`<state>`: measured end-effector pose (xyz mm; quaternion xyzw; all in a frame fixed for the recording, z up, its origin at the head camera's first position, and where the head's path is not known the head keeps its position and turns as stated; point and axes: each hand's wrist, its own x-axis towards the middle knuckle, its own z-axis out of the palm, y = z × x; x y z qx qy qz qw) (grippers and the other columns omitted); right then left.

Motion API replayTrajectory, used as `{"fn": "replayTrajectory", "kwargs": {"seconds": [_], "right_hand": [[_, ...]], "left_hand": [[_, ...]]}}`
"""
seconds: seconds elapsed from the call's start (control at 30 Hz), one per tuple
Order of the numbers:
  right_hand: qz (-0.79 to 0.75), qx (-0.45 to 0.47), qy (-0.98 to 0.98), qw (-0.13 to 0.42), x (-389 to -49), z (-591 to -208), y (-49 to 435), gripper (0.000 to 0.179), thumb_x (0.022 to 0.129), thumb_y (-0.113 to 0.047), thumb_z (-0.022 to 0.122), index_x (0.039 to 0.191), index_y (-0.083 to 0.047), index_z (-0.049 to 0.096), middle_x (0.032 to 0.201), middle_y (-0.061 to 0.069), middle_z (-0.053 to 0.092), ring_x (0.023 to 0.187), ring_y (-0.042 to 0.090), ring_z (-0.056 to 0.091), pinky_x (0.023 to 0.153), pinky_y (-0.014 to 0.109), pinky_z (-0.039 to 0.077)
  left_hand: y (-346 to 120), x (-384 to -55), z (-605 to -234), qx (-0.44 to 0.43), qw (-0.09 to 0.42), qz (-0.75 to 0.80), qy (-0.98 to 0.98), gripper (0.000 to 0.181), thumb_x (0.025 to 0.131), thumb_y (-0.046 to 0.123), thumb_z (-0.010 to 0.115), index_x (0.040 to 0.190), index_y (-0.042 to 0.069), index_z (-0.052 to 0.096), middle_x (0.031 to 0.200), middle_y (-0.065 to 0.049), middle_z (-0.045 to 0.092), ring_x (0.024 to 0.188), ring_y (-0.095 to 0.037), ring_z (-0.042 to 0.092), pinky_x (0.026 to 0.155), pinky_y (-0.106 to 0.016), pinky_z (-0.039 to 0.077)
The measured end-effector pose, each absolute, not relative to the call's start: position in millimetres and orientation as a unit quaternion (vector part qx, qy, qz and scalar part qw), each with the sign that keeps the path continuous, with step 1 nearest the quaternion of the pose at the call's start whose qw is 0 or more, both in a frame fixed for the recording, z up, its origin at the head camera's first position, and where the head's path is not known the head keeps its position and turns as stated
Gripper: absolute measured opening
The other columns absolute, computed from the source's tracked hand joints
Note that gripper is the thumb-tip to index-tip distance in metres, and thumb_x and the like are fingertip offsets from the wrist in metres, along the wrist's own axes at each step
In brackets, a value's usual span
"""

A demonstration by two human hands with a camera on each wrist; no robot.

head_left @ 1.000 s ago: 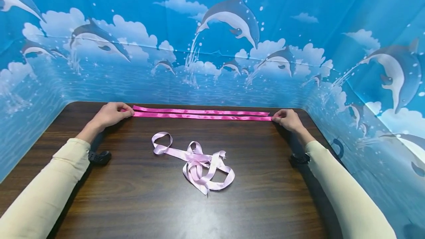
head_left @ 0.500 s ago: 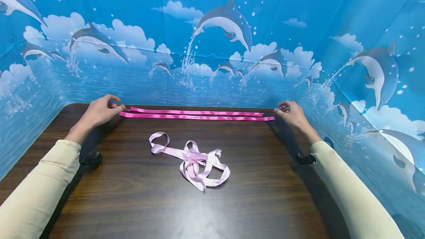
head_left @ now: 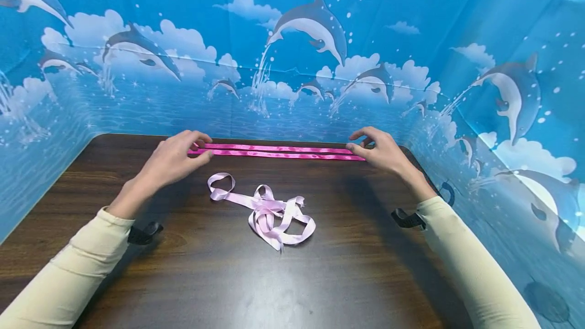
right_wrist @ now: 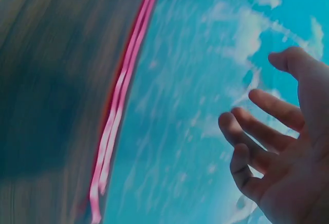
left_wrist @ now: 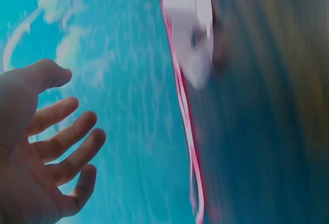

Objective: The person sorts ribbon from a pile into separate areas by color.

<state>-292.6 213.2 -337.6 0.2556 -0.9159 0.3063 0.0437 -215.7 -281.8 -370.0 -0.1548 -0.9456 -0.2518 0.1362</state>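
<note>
Two bright pink satin ribbons lie side by side along the far table edge, a far ribbon (head_left: 274, 148) and a near ribbon (head_left: 274, 155). My left hand (head_left: 169, 160) is raised over their left ends, partly covering them in the head view. Over the right ends hovers my right hand (head_left: 381, 152), fingers loosely bent. Both wrist views show spread, relaxed fingers with nothing between them, the left palm (left_wrist: 31, 183) and the right palm (right_wrist: 293, 188) apart from the ribbons. A pale pink ribbon (head_left: 239, 199) lies loosely looped in mid-table, nearer to me.
The dark wood table (head_left: 201, 278) is backed by a blue dolphin-print cloth (head_left: 292, 105), which also rises at both sides. Black straps with a small device (head_left: 145, 233) sit at the wrists.
Both hands have let go of the near pink ribbon's ends and lifted. They have since moved inward and towards me. The ribbons stay stretched out; the pale ribbon has not moved.
</note>
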Motion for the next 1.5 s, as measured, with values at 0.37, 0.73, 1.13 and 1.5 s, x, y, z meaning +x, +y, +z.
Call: {"fn": "replayTrajectory", "kwargs": {"seconds": [0.37,0.73,1.13,1.5], "right_hand": [[0.315,0.342,-0.885,-0.007,-260,-346,170,0.029,0.095,-0.040,0.072,0.115,-0.017,0.071,0.104,-0.005,0.068,0.091,0.016,0.065,0.075,0.039,0.053],[0.306,0.390,-0.868,-0.031,-248,-351,141,0.029,0.095,-0.039,0.073,0.114,-0.018,0.071,0.099,-0.009,0.068,0.087,0.011,0.064,0.077,0.035,0.052],[0.285,0.450,-0.838,-0.118,-233,-365,122,0.032,0.097,-0.039,0.070,0.120,-0.017,0.069,0.105,-0.011,0.068,0.094,0.009,0.064,0.083,0.038,0.054],[0.413,0.412,-0.786,-0.206,-223,-371,102,0.031,0.102,-0.037,0.063,0.126,-0.017,0.069,0.113,-0.007,0.070,0.099,0.015,0.065,0.085,0.042,0.054]], "left_hand": [[-211,-196,-387,-0.266,0.010,-0.264,-0.927,0.022,0.096,0.025,0.073,0.112,0.010,0.072,0.091,0.006,0.066,0.084,-0.014,0.062,0.074,-0.038,0.051],[-174,-178,-393,-0.308,-0.075,-0.174,-0.932,0.016,0.091,0.028,0.078,0.097,0.015,0.071,0.074,0.010,0.057,0.065,-0.009,0.052,0.056,-0.031,0.045],[-165,-167,-388,-0.272,-0.004,-0.242,-0.931,0.007,0.092,0.012,0.075,0.093,0.018,0.073,0.077,0.012,0.061,0.066,-0.008,0.054,0.058,-0.031,0.046],[-153,-152,-368,-0.277,0.175,-0.300,-0.896,0.009,0.091,0.010,0.075,0.099,0.014,0.072,0.087,0.009,0.065,0.073,-0.008,0.061,0.062,-0.026,0.050]]}}
